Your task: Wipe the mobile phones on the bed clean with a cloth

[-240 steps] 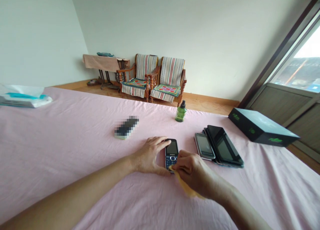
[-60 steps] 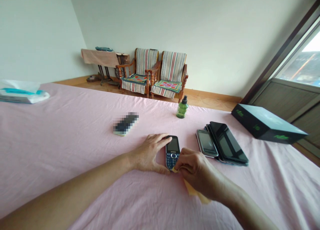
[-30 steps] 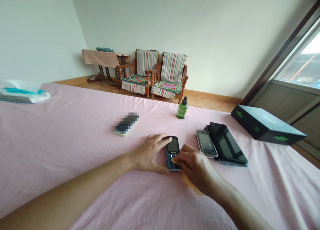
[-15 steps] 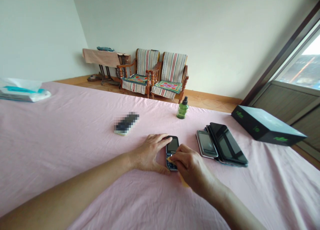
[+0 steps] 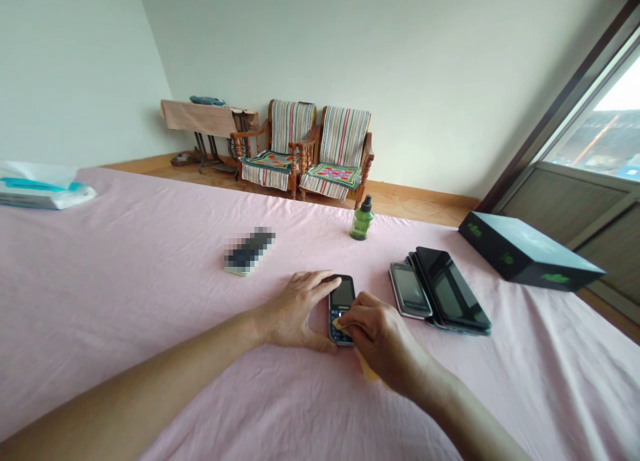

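Note:
A dark blue keypad phone (image 5: 342, 295) lies face up on the pink sheet (image 5: 150, 267). My left hand (image 5: 293, 309) rests beside it, thumb and fingers steadying its left edge and top. My right hand (image 5: 377, 334) is closed on a small yellow cloth (image 5: 369, 371) and presses it onto the phone's keypad. Part of the cloth trails out under my palm.
Several phones (image 5: 440, 291) lie stacked to the right, a blurred one (image 5: 249, 251) lies to the left. A green spray bottle (image 5: 361, 219) stands behind. A black box (image 5: 527, 251) sits at far right, a tissue pack (image 5: 43, 191) at far left. Two striped chairs (image 5: 310, 155) stand by the wall.
My right hand with the cloth has slid up from the phone's lower end onto the keypad. My left hand has stayed on the phone.

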Tool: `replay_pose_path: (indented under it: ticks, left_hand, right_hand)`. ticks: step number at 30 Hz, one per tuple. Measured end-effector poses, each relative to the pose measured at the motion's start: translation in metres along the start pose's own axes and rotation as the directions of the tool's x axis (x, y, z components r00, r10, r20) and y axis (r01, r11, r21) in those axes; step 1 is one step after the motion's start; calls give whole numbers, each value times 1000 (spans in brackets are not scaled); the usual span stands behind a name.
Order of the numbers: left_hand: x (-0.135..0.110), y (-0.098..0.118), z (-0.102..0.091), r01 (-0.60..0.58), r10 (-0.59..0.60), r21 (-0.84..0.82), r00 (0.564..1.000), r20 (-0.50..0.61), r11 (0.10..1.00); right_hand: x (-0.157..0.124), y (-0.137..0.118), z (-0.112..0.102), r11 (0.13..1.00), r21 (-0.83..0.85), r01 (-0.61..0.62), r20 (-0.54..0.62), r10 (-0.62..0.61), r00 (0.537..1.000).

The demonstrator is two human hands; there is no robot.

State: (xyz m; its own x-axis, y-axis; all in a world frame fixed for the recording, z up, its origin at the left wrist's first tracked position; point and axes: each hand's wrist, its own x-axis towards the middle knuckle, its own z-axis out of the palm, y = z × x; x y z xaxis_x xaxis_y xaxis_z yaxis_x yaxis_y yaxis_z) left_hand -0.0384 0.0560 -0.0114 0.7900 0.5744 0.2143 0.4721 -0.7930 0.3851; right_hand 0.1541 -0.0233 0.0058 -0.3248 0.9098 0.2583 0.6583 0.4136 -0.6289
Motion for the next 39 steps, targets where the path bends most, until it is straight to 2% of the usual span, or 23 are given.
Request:
replay_pose_path:
  ticks: [4,7,10,19,22,30,39]
  left_hand:
    - [0,0,0,-8,8,-4,1000,11,1000]
    - [1,0,0,-2,2,-3,1000,19,1000]
    - [2,0,-1,-1,1,-1,999,32,1000]
    - [3,3,-5,5,-4,-22,998,58,1000]
    - [3,5,-6,5,-5,-14,998,63,1000]
    - [0,7,-10,21,-19,-12,995,94,1000]
    - [-3,4,-11,2,4,-63,995,98,998]
  right_hand:
    - [-1,6,-4,995,-24,-100,-17,100,995]
    - [-1,13,-4,993,-50,-105,-56,103,993]
    - [2,17,-2,993,-76,-93,-93,86,992]
    - [6,13,6,999,-6,46,-69,-46,997]
    - [4,14,6,998,-2,58,-59,-58,997]
    - [-7,11,13,998,-56,17,-71,-21,997]
    - [-5,10,11,981,-146,128,-22,-132,991]
